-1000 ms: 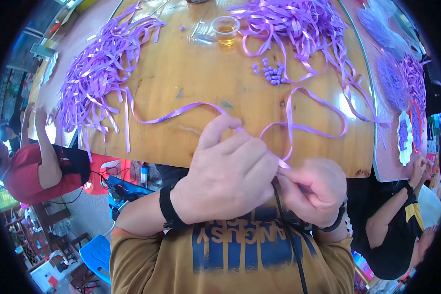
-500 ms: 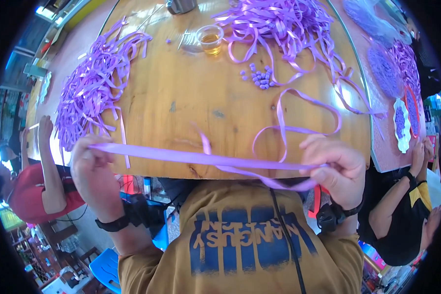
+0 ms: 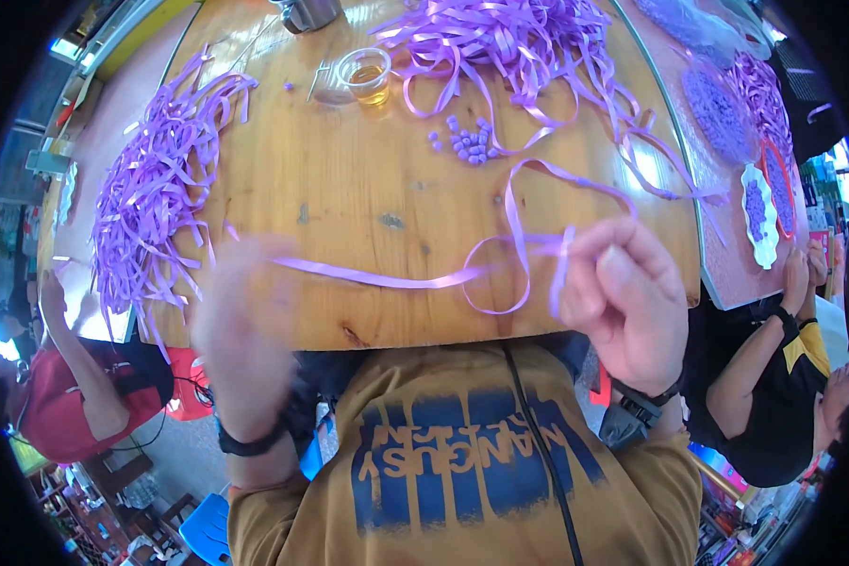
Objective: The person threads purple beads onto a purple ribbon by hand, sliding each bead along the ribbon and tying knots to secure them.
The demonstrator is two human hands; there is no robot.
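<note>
A purple ribbon (image 3: pixel 377 277) is stretching above the near part of the table (image 3: pixel 349 179), between the person's two hands. Its long axis is running left to right, roughly along the table's near edge: from the left hand (image 3: pixel 245 340) it is dipping slightly toward the right, then blurring as it crosses a loop of ribbon (image 3: pixel 511 203) and heads for the right hand (image 3: pixel 632 307). A short tip is pointing up and away beyond the left fingers.

The left hand is blurring, so how far its grip is closing, and whether it is holding the ribbon there, cannot be told. The right hand's grip is closing, fingers curling toward the thumb, and is pinching a short purple length that is standing nearly upright, its lower end leaning slightly left; whether this is the same ribbon is unclear.

Farther out, purple beads (image 3: pixel 472 151) are lying in a cluster beyond the loop. A clear cup (image 3: pixel 366 83) of amber liquid is standing to their left, with a metal mug (image 3: pixel 308 11) beyond it. One ribbon heap (image 3: pixel 156 198) is covering the table's left side; another heap (image 3: pixel 528 42) is spreading across the far right, trailing strands toward the right edge. On the pinkish surface at right, a white scalloped tray (image 3: pixel 772 250) is holding purple beads. People are sitting at both sides, one in red (image 3: pixel 71 401), one in black (image 3: pixel 755 415).
</note>
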